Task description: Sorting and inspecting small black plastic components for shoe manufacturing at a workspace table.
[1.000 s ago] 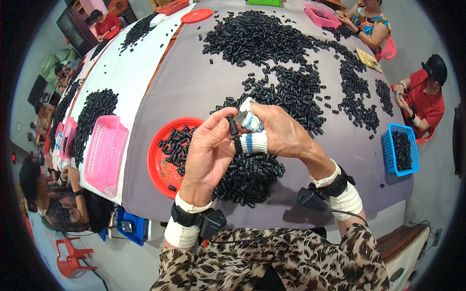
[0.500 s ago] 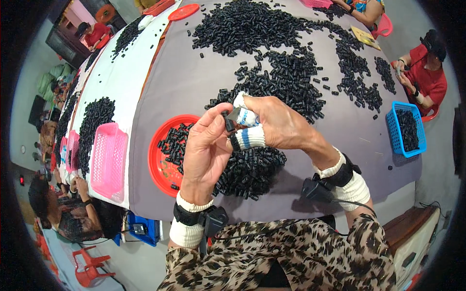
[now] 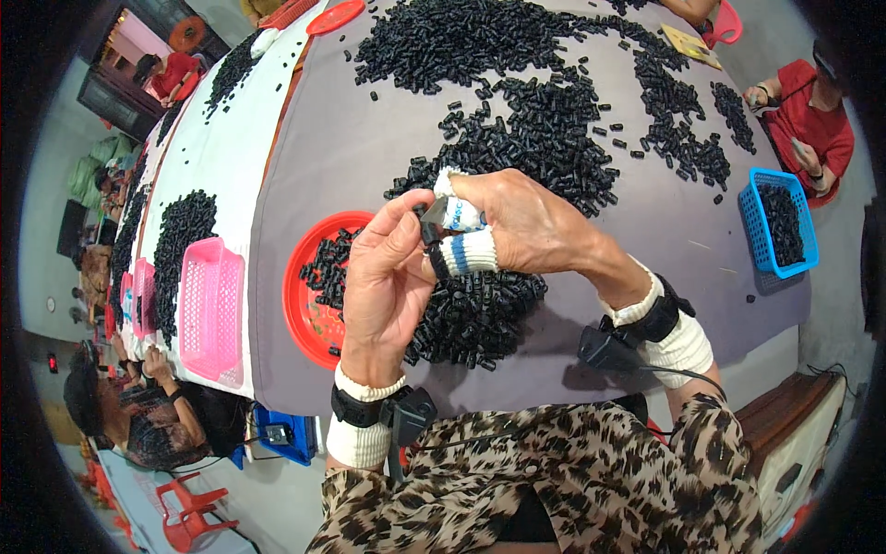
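Note:
My left hand (image 3: 380, 277) pinches a small black plastic part (image 3: 427, 227) between thumb and fingertips. Closed around a small metal blade (image 3: 435, 211) with a white wrapping is my right hand (image 3: 535, 222); the blade's tip meets or nearly meets the part, I cannot tell which. White bands with blue marks cover the right thumb and a finger. Below the hands lies a heap of similar black parts (image 3: 484, 323). Left of it, a round red tray (image 3: 293, 309) holds more of them, partly hidden behind my left hand.
Large heaps of black parts (image 3: 461, 46) spread over the grey-covered table (image 3: 646, 305). A blue basket (image 3: 783, 270) with parts stands at the right edge, a pink basket (image 3: 210, 314) at left on a white cloth. Co-workers sit on both sides, one in a red shirt (image 3: 817, 120).
My hands stay together at nearly the same place, the blade and part slightly shifted. The view has tilted a little. At right, the co-worker in red has moved their hands apart.

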### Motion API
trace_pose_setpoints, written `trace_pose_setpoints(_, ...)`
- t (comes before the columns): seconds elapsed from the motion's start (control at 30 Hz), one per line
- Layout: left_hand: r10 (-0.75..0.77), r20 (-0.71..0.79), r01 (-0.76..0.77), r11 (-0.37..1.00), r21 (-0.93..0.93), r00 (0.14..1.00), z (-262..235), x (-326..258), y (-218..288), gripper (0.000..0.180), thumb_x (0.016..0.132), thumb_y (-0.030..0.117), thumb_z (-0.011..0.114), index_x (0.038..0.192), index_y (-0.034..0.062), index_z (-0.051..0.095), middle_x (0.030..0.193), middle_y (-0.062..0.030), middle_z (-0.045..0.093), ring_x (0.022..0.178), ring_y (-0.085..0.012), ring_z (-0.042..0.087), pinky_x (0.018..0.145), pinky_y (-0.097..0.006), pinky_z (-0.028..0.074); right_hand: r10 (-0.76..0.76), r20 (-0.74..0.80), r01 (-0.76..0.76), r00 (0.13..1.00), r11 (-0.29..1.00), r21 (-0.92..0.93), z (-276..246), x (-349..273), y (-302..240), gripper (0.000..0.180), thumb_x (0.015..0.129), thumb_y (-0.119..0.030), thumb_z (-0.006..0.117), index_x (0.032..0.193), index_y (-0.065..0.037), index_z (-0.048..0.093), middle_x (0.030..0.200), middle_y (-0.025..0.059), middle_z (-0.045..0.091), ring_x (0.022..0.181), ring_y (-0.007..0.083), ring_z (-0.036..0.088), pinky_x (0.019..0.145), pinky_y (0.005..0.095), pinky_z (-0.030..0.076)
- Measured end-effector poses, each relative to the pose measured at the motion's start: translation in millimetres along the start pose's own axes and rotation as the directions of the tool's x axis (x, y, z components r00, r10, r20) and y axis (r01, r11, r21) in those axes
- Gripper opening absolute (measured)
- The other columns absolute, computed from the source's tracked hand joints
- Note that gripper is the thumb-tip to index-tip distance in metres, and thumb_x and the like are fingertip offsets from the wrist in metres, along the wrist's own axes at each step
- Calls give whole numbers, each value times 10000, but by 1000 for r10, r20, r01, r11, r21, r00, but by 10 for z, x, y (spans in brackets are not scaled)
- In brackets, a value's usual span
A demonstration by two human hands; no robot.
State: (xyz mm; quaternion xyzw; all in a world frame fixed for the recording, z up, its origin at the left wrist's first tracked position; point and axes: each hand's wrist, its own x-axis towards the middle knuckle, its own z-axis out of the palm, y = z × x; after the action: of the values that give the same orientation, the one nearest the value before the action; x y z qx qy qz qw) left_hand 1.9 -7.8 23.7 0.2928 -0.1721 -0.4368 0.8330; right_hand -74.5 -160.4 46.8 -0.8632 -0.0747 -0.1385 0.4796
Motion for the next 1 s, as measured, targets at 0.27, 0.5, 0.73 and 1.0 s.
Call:
trace_pose_setpoints(0.27, -11, -58, 15, 998, 65, 998, -25, -17, -5, 253, 862, 81, 553, 1083, -39, 539, 947, -94, 615, 827, -140, 611, 701, -251, 521, -35, 38, 34, 999, 999, 34, 9, -18, 27, 377, 718, -319, 633, 773, 34, 512, 669, 179, 577, 628, 350, 572, 584, 400, 434)
trace_pose_setpoints(0.5, -4, 27, 2, 998, 59, 1000, -60, -10, -32, 291, 885, 98, 497, 1135, -45, 451, 1009, -119, 593, 906, -198, 608, 772, -337, 521, -41, 33, 40, 999, 999, 23, 14, -32, 61, 335, 701, -254, 632, 771, 39, 486, 667, 199, 568, 634, 370, 566, 584, 411, 426)
trace_pose_setpoints(0.73, -21, 37, 22, 1000, -20, 999, -55, -24, -43, 274, 886, 100, 503, 1128, -28, 489, 1006, -126, 599, 912, -203, 602, 800, -339, 505, 46, 25, -48, 999, 998, 51, -11, -62, 23, 392, 696, -316, 720, 791, 11, 527, 657, 87, 534, 572, 190, 519, 543, 324, 413)
trace_pose_setpoints(1.0, -31, 44, 34, 998, -55, 999, -48, -15, -63, 290, 889, 88, 481, 1155, -25, 460, 1024, -148, 597, 928, -237, 605, 829, -373, 497, 45, 37, -46, 998, 999, 26, -4, -82, 100, 383, 688, -310, 720, 787, 11, 535, 663, 89, 542, 578, 196, 531, 548, 324, 417)
